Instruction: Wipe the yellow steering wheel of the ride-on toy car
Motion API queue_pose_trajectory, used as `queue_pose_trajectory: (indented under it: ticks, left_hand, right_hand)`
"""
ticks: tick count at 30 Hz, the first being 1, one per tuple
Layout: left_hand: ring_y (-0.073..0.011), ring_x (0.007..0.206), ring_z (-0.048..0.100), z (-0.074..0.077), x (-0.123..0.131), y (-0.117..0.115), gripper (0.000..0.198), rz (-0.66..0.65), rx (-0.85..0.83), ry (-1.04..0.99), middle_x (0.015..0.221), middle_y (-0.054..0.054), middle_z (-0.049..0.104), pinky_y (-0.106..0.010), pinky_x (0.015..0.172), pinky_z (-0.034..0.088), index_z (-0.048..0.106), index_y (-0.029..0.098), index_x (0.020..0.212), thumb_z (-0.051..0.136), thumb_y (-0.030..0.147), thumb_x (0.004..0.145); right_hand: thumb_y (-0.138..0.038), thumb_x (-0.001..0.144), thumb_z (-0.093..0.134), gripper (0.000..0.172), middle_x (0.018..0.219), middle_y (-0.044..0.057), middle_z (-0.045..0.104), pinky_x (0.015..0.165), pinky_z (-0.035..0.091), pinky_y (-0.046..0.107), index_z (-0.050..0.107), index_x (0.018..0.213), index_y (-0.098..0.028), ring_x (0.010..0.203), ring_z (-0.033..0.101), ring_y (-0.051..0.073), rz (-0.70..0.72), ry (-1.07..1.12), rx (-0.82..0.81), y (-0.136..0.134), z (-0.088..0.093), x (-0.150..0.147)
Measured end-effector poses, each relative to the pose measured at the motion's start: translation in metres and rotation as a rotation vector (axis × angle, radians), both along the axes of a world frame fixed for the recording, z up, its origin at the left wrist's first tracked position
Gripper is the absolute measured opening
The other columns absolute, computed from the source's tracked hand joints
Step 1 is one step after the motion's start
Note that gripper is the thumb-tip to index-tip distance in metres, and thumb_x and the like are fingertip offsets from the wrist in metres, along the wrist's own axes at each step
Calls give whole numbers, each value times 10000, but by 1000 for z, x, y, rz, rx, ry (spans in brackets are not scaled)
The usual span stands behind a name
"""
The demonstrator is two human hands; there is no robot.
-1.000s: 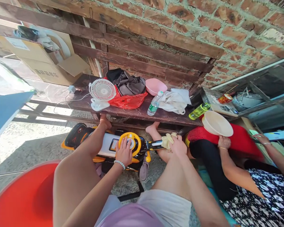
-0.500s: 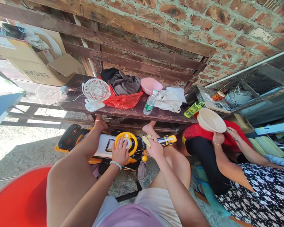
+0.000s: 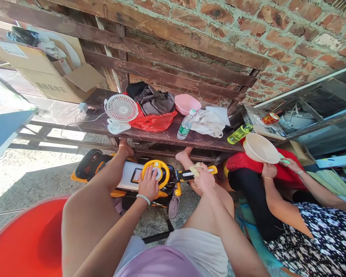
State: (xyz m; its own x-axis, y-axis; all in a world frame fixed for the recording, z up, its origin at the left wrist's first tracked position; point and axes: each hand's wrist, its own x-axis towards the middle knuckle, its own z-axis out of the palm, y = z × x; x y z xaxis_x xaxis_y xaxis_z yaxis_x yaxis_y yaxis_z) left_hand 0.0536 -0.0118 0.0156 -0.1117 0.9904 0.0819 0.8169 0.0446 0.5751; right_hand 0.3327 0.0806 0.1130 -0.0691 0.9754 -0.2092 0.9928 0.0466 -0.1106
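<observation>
My left hand (image 3: 148,185) rests on the yellow steering wheel (image 3: 167,174) of a ride-on toy car, its fingers stretched over the rim towards the hub. The toy car's white body (image 3: 128,175) lies across in front of me, between my legs. My right hand (image 3: 205,180) is closed on a crumpled pale-yellow cloth (image 3: 196,169). It is at the black and yellow bar (image 3: 186,176) on the toy's right end, and the cloth seems to touch that bar. My fingertips there are partly hidden by the cloth.
A dark wooden bench (image 3: 161,137) bears a white fan (image 3: 121,108), a red bag (image 3: 155,122), a water bottle (image 3: 186,125) and a pink basin (image 3: 187,104). On the right a person holds a cream bowl (image 3: 261,149). A red round object (image 3: 25,238) stands at left.
My right hand has moved right with the cloth, from beside the steering wheel along the bar. My left hand stays on the wheel. The view has shifted slightly.
</observation>
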Motion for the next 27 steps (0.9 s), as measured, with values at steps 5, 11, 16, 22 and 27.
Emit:
queue_pose_trajectory:
  ticks: [5,11,16,22,27]
  left_hand:
    - [-376,1637,282,5,-1,0,660,-4,-55,41,1744,-190,341,-632,1335,29,546,143,1580,534,253,929]
    - [-364,1638,286,6,0,0,650,-17,-54,71,1741,-188,346,-612,1340,18,535,140,1591,511,250,950]
    - [-361,1630,306,4,0,0,645,-26,-62,174,1743,-176,347,-632,1333,92,511,147,1611,482,267,978]
    - [-354,1627,319,5,1,-1,632,-34,-61,257,1744,-173,350,-654,1317,174,515,147,1609,443,265,992]
    - [-346,1629,316,5,0,-1,630,-37,-78,266,1749,-166,340,-653,1316,175,507,150,1615,441,260,999]
  right_hand:
    - [-231,995,485,448,1376,69,708,1128,482,328,708,1384,-236,1291,637,221,156,457,-13,-5,-2,-47]
    - [-431,1029,580,408,1416,76,647,1004,525,287,681,1401,-296,1188,683,212,137,217,-37,-10,7,-89]
    - [-431,1005,632,353,1345,157,639,906,556,345,740,1269,-222,1067,709,260,193,-100,-68,-4,18,-125]
    - [-255,1016,561,314,1293,189,668,924,544,338,767,1233,-160,1158,667,285,258,-145,-43,12,12,-151]
    - [-361,1022,565,311,1246,70,725,931,516,285,751,1255,-274,1092,686,212,119,105,-63,34,1,-136]
